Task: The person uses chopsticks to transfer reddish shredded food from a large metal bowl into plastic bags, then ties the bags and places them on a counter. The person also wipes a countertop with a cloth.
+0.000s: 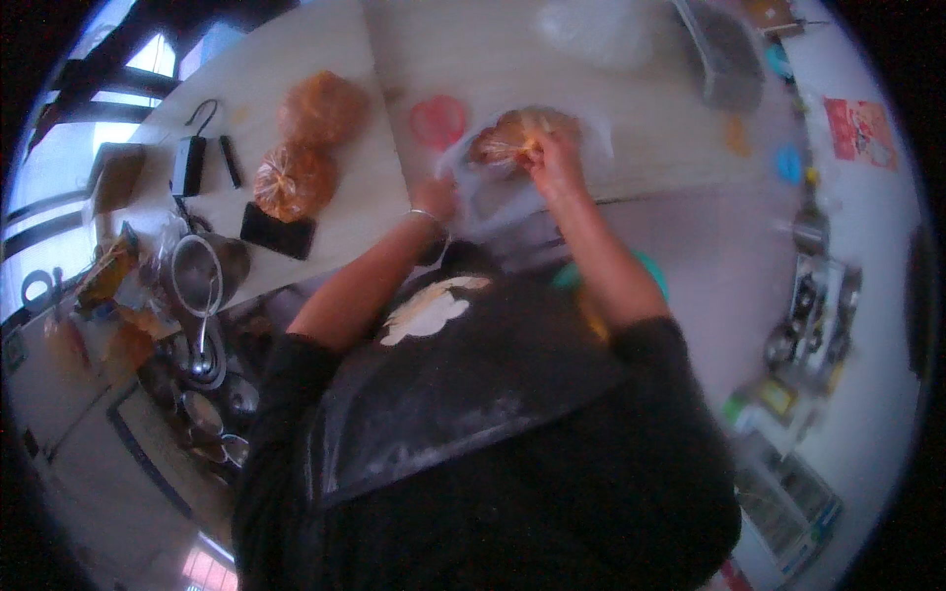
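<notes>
My right hand (553, 159) grips the gathered neck of a clear plastic bag of orange-brown food (497, 148). That bag lies in or on a whitish, translucent plastic bag (502, 203) at the table edge. My left hand (436, 193), a bracelet at its wrist, holds the left edge of the whitish bag; its fingers are blurred. A pink-red ring-like item (437, 122), perhaps a bundle of bands or string, lies just beyond my left hand. To the left, two more filled clear bags, a farther one (323, 109) and a nearer knotted one (290, 183), rest touching.
On the left are a dark phone-like slab (277, 231), a black box with a hook (189, 164) and a metal pot (196, 275). A grey container (728, 74) and crumpled clear plastic (595, 29) lie at the far side. A green rounded item (650, 273) is below my right forearm.
</notes>
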`<action>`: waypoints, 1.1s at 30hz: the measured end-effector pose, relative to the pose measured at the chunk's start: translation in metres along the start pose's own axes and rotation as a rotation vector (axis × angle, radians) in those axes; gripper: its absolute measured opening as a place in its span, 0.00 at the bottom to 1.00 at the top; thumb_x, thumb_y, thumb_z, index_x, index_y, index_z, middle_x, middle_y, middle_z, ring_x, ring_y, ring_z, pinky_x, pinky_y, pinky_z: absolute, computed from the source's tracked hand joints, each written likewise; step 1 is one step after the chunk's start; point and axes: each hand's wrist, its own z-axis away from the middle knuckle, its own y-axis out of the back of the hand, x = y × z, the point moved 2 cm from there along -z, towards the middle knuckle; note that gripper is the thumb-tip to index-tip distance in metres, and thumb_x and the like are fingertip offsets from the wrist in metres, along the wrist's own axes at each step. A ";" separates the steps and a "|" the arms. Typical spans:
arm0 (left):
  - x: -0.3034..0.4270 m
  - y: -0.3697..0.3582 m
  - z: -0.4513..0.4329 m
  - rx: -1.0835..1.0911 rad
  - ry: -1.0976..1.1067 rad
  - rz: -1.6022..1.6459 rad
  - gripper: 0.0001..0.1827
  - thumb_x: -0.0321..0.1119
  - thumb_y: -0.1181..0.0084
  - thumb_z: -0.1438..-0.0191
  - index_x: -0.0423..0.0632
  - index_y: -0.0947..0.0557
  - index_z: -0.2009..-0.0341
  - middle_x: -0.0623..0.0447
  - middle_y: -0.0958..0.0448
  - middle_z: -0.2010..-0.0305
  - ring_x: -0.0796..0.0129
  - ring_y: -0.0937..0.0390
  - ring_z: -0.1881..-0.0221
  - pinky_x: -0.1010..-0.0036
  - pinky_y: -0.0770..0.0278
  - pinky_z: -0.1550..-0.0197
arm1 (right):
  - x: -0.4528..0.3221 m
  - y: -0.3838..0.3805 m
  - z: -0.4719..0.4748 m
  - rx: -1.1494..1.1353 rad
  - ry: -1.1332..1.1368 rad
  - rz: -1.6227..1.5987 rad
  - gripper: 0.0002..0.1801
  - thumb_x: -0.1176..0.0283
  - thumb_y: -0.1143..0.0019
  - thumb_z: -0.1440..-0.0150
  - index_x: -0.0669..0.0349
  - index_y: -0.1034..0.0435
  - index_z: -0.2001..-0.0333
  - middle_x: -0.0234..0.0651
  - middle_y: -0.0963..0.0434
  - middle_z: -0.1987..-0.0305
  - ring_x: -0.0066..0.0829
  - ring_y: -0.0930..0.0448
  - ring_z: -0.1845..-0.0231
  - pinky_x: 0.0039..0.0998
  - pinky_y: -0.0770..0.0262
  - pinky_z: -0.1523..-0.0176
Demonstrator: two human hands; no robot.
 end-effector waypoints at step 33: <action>0.144 0.018 0.022 -0.354 -0.526 -0.829 0.26 0.28 0.49 0.59 0.42 0.33 0.51 0.42 0.35 0.50 0.50 0.38 0.48 0.56 0.36 0.51 | -0.036 -0.009 -0.009 -0.150 -0.018 1.016 0.15 0.71 0.45 0.59 0.69 0.31 0.66 0.40 0.25 0.70 0.29 0.24 0.71 0.29 0.28 0.70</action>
